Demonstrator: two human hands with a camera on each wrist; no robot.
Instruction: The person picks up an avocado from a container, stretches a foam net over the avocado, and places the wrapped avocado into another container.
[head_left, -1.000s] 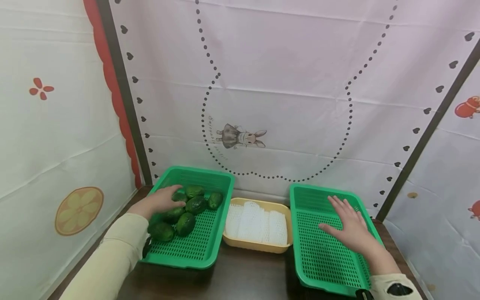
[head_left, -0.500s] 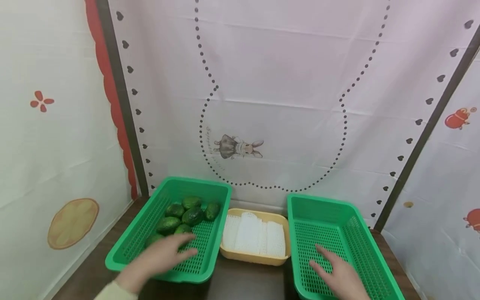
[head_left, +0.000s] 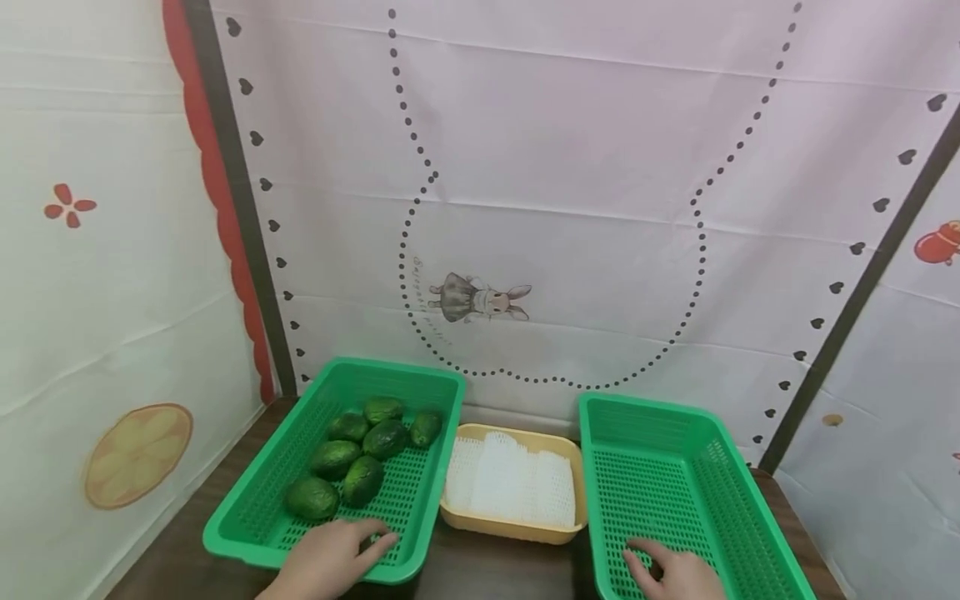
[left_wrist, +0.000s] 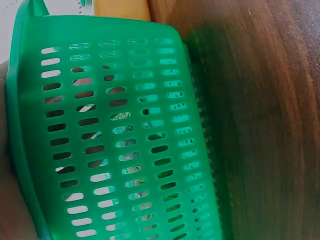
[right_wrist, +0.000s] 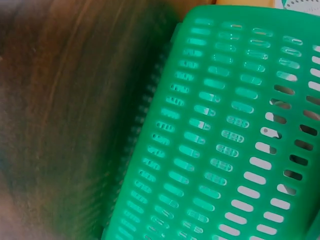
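Note:
Several dark green avocados point(head_left: 363, 481) lie in the left green plastic basket point(head_left: 435, 517). My left hand point(head_left: 326, 560) is at that basket's front rim, thumb and fingers apart, nothing between them. In the left wrist view, the slotted outer wall of the basket point(left_wrist: 115, 120) fills much of the picture, with part of the hand point(left_wrist: 12, 200) at the left edge. My right hand point(head_left: 678, 575) hovers over the front part of the right green basket point(head_left: 652, 483), fingers loosely bent and holding nothing. The right wrist view shows that basket's slotted wall point(right_wrist: 220, 130).
Between the green baskets stands a small yellow basket point(head_left: 517, 533) with white foam net sleeves point(head_left: 510, 479) in it. The dark wooden table point(head_left: 487, 571) carries all three. Printed cloth walls point(head_left: 555, 250) rise behind and at both sides.
My left hand has drawn back from over the avocados to the basket's front rim. My right hand has come down and back toward the front of the right basket.

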